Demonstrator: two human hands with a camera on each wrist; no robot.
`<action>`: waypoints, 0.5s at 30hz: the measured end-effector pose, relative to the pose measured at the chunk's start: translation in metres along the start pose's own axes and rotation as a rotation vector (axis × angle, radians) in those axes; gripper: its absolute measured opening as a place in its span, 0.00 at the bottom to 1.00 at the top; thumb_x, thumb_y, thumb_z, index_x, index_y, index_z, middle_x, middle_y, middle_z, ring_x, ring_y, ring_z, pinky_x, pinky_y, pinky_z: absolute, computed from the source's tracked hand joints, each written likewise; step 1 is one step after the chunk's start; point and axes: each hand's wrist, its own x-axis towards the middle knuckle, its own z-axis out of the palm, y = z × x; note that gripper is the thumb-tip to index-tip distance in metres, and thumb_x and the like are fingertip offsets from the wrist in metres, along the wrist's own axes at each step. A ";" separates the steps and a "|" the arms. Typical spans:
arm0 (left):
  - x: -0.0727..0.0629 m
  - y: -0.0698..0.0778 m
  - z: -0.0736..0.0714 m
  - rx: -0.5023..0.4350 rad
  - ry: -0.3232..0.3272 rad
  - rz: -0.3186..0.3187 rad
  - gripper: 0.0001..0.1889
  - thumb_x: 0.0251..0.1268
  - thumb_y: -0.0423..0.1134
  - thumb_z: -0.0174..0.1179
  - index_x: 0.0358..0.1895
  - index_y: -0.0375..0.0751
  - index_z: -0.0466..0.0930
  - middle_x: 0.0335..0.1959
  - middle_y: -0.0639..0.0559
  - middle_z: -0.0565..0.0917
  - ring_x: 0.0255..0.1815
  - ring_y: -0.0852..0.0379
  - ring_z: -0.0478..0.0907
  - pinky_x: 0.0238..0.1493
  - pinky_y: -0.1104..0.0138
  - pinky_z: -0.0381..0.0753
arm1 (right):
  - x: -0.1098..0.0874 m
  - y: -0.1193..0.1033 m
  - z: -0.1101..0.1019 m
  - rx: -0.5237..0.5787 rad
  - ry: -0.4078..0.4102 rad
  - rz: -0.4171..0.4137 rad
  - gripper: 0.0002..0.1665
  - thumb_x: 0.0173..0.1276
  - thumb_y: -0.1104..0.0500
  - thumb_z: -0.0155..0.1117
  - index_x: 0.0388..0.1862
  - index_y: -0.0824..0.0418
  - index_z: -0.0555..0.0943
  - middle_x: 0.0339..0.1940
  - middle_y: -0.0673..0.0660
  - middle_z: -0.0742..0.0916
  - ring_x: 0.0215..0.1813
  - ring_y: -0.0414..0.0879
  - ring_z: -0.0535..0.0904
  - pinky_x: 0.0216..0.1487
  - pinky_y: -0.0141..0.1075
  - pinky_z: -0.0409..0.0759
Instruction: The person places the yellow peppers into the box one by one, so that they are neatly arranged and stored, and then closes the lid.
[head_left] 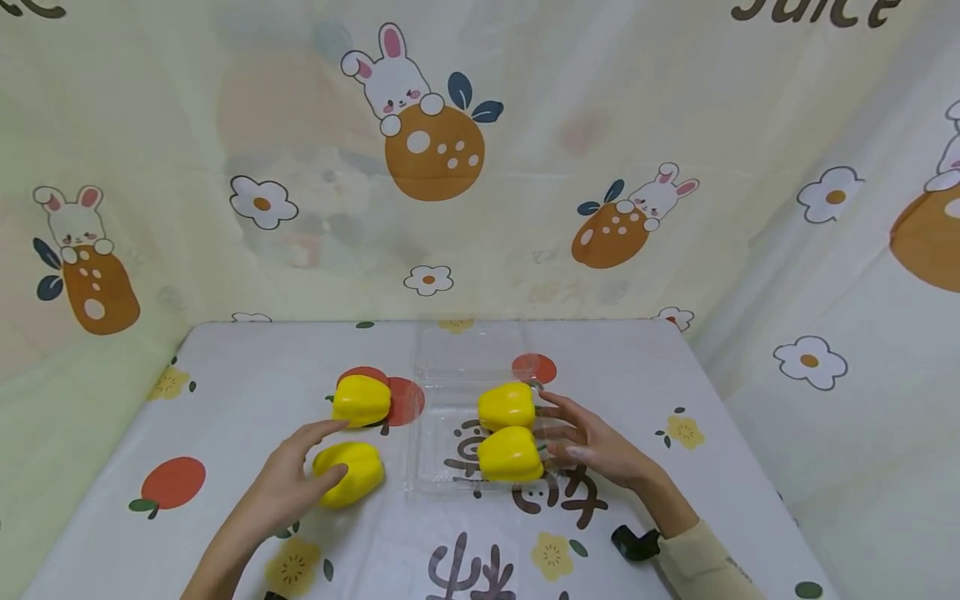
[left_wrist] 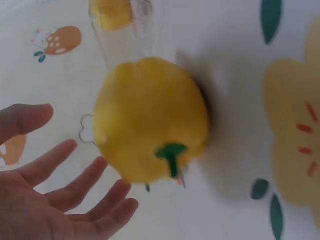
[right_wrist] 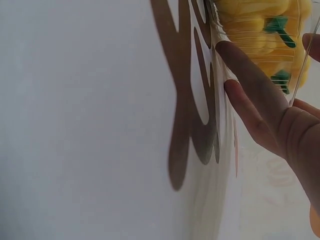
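Observation:
A clear plastic box (head_left: 442, 475) with its lid folded back holds two yellow bell peppers (head_left: 512, 455), one behind the other on its right side. My right hand (head_left: 600, 442) rests at the box's right wall, fingers extended along it, close to the green stems (right_wrist: 281, 77). Two more yellow bell peppers lie on the table left of the box. Around the nearer pepper (head_left: 358, 473) my left hand (head_left: 288, 475) is spread, thumb in front and fingers behind. In the left wrist view its fingers are loose beside the pepper (left_wrist: 150, 120). The farther pepper (head_left: 362, 400) lies just beyond the fingertips.
The table (head_left: 247, 367) has a white cloth printed with fruit, flowers and lettering. A small black object (head_left: 636, 544) sits by my right sleeve (head_left: 705, 562). Curtains with rabbit prints (head_left: 300, 125) hang behind the table and at both sides.

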 end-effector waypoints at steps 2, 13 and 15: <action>0.000 -0.006 0.000 -0.009 -0.003 -0.006 0.33 0.69 0.39 0.70 0.76 0.46 0.72 0.79 0.36 0.70 0.76 0.30 0.69 0.72 0.31 0.73 | 0.000 -0.001 -0.001 -0.009 0.000 -0.002 0.52 0.76 0.61 0.63 0.90 0.54 0.46 0.86 0.71 0.61 0.78 0.75 0.69 0.65 0.55 0.87; 0.003 -0.030 0.008 -0.116 -0.076 -0.065 0.43 0.63 0.39 0.76 0.81 0.48 0.66 0.81 0.35 0.66 0.76 0.32 0.68 0.74 0.37 0.75 | -0.001 0.001 -0.001 0.003 -0.002 -0.008 0.52 0.76 0.60 0.64 0.89 0.53 0.47 0.86 0.71 0.62 0.78 0.75 0.69 0.65 0.56 0.87; 0.002 -0.033 0.008 -0.148 -0.090 -0.063 0.44 0.62 0.39 0.76 0.82 0.47 0.64 0.81 0.35 0.65 0.77 0.31 0.67 0.74 0.37 0.76 | -0.001 0.001 0.000 0.007 -0.003 -0.006 0.52 0.76 0.60 0.64 0.89 0.53 0.47 0.86 0.71 0.62 0.79 0.75 0.69 0.66 0.56 0.86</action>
